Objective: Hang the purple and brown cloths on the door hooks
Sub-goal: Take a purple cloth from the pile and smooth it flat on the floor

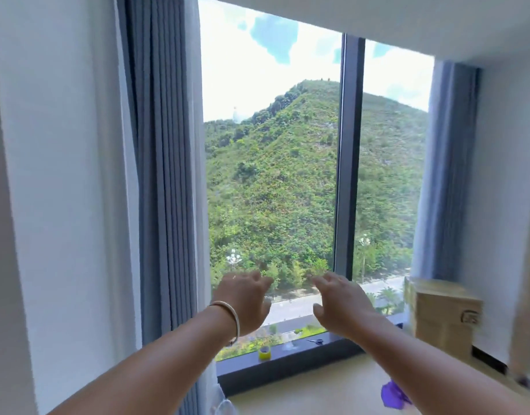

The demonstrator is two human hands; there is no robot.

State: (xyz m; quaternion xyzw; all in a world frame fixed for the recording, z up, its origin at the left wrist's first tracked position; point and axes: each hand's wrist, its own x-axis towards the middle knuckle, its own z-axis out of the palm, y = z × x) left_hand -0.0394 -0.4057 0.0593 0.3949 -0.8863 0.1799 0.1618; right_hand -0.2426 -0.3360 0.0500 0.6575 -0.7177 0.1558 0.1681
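We face a tall window (272,175) flanked by blue-grey curtains (164,175), a cardboard box (443,316) on the ledge at right, our left hand (245,304) and right hand (341,304) raised with loosely bent fingers, holding nothing, and the purple cloth (392,395) lying below our right forearm.

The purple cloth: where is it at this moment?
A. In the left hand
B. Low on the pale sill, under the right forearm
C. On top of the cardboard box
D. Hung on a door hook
B: the purple cloth lies on the pale sill under the right forearm, while the left hand and the right hand hold nothing, fingers loose.
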